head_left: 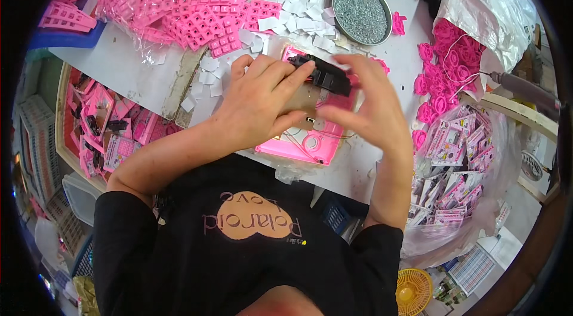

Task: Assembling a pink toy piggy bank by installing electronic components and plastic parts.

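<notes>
A pink plastic case (pixel 331 148) lies open in front of me on a clear plastic bag, with thin wires and a brown board (pixel 305 101) in it. A black box-shaped plastic part (pixel 330 77) sits tilted over the case's far end. My left hand (pixel 253 98) has its fingers closed on the left end of that part, its thumb reaching toward the board. At the part's right side my right hand (pixel 377 98) is slightly blurred, thumb and forefinger spread wide apart. Whether its fingertips touch the part I cannot tell.
Pink keypads (pixel 209 0) pile up at the far left beside scattered white paper squares (pixel 298 11). A round metal dish (pixel 391 14) holds small screws. To the right are pink rings (pixel 444 71), a dark-handled tool (pixel 525 89) and a bag of printed pink pieces (pixel 456 155).
</notes>
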Motion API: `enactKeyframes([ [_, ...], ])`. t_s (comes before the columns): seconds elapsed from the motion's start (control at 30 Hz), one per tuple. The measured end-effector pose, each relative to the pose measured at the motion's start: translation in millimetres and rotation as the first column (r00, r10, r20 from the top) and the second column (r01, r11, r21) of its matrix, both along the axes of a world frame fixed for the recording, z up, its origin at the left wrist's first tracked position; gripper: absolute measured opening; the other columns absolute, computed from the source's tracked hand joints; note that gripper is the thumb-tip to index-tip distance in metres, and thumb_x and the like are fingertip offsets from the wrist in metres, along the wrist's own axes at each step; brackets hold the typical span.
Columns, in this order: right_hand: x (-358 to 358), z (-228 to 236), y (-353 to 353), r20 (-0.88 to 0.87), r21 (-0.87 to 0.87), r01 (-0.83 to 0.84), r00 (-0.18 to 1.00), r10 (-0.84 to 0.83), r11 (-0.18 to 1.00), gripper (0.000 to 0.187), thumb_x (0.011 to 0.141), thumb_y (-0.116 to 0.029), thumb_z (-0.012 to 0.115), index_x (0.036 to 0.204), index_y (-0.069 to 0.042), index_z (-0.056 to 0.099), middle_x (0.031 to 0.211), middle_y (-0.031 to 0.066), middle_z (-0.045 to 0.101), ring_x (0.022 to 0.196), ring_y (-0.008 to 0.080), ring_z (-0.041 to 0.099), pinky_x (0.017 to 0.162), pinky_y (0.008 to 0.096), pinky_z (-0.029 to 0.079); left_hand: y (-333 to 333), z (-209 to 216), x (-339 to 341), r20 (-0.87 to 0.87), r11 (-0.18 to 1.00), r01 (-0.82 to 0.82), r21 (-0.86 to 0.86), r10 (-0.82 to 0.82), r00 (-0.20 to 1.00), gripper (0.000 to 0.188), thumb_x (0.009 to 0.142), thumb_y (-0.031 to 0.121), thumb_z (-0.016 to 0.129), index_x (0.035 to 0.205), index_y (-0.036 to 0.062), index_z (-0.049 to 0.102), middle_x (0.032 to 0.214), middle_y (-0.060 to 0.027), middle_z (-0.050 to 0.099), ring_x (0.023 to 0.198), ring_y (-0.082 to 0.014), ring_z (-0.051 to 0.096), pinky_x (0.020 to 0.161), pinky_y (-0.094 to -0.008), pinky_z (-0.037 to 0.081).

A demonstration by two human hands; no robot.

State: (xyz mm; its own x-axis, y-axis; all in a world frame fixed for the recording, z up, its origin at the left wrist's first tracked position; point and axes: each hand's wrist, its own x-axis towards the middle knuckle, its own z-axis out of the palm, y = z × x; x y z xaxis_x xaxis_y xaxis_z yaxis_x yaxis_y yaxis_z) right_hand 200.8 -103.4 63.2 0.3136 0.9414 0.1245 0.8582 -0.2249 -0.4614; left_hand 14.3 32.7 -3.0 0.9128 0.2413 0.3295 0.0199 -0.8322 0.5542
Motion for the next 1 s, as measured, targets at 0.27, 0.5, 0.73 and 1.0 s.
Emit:
enactKeyframes([
  [0.27, -16, -22, -17, 0.197, 0.121, -0.051, 0.98, 0.026, 0.991, 0.043, 0.068, 0.002, 0.075, 0.111, -0.004, 0.069, 0.114, 0.0112, 0.067, 0.096, 0.0311, 0.06, 0.082, 0.0403, 0.053, 0, -5, -2, 0.041, 1.0, -0.003, -0.009, 0.004, 0.999, 0.077, 0.075, 0.025, 0.08, 0.145, 0.0075, 0.051, 0.115, -0.007, 0.061, 0.106, -0.0258, 0.055, 0.095, -0.0453, 0.031],
  [0.5, -26, -28, -14, 0.248, 0.097, -0.019, 0.969, -0.005, 0.995, 0.048, 0.07, 0.006, 0.073, 0.117, -0.004, 0.069, 0.116, 0.0105, 0.069, 0.098, 0.0335, 0.06, 0.086, 0.0417, 0.052, -1, -3, -4, 0.012, 0.999, -0.028, -0.024, 0.028, 1.0, 0.071, 0.077, 0.025, 0.079, 0.141, 0.0082, 0.055, 0.118, -0.0079, 0.06, 0.109, -0.0259, 0.055, 0.096, -0.0454, 0.031],
  [0.73, 13, -28, -22, -0.216, -0.069, -0.117, 0.971, 0.1, 0.991, 0.052, 0.081, -0.006, 0.071, 0.132, -0.014, 0.067, 0.134, 0.0051, 0.064, 0.118, 0.0314, 0.055, 0.109, 0.0447, 0.041, 16, 22, 5, -0.063, 0.994, 0.035, 0.107, -0.028, 0.998, 0.051, 0.079, 0.026, 0.076, 0.126, 0.0092, 0.065, 0.115, -0.0093, 0.059, 0.109, -0.0265, 0.055, 0.097, -0.0478, 0.033],
  [1.0, 81, 64, 0, -0.712, 0.689, 0.416, 0.239, 0.66, 0.593, 0.052, 0.099, -0.028, 0.063, 0.141, 0.0, 0.051, 0.125, 0.0203, 0.066, 0.116, 0.0327, 0.062, 0.107, 0.0572, 0.041, 75, 4, 185, -0.014, 0.971, 0.045, 0.233, -0.042, 0.999, 0.013, 0.084, 0.019, 0.066, 0.092, 0.0144, 0.076, 0.093, -0.0084, 0.073, 0.097, -0.0278, 0.068, 0.086, -0.0492, 0.045],
])
